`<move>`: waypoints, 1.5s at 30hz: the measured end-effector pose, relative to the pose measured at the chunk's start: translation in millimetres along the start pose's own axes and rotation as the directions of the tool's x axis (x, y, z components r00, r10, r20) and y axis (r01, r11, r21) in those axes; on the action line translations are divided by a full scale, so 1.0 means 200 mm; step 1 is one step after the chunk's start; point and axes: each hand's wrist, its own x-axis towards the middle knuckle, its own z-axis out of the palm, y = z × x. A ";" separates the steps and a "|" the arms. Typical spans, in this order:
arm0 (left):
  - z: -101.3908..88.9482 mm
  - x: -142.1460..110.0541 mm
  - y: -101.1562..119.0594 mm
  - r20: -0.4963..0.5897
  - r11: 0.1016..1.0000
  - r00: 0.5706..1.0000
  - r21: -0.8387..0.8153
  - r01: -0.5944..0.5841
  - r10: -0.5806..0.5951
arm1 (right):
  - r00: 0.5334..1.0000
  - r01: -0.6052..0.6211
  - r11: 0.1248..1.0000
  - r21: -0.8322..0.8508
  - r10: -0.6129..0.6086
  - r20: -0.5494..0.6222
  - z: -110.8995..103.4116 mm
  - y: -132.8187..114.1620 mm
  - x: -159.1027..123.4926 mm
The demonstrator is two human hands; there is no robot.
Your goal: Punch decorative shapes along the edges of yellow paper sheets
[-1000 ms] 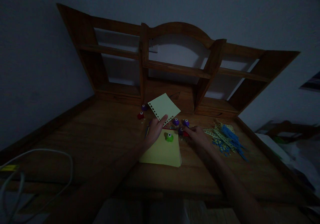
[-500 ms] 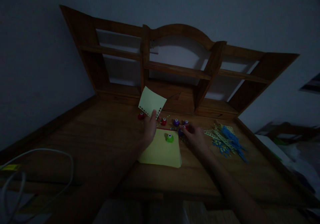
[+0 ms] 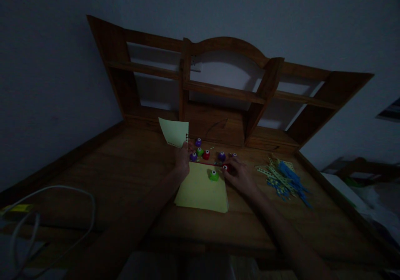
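Observation:
My left hand pinches a pale yellow sheet of paper by its lower corner, holding it above the desk. Small dark punched shapes, some like hearts, run along two of its edges. In my right hand is a red craft punch, gripped close to the right edge of a yellow paper stack. A green craft punch rests on that stack. Behind it stand another red punch, a purple punch, a second green punch and several more purple ones.
Punched paper strips and shredded blue strips lie heaped on the right of the wooden desk. A wooden shelf unit stands along the back. A white cable loops at the front left.
My left hand has moved left with the paper, which has turned, uncovering purple and green punches. My right hand has drawn the red punch slightly down and left, towards the stack.

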 end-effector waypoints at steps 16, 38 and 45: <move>0.04 -0.12 0.08 0.477 0.998 0.877 0.042 0.042 -0.057 | 0.997 -0.023 0.995 -0.094 0.030 0.072 0.01 0.05 -0.01; 0.05 -0.21 0.10 0.665 0.953 0.724 0.302 -0.036 -0.183 | 0.848 -0.351 0.476 0.806 0.527 0.058 0.03 -0.01 0.02; 0.06 -0.21 0.10 0.679 0.973 0.722 0.227 -0.029 -0.137 | 0.846 -0.332 0.525 0.784 0.533 0.001 0.05 0.01 0.02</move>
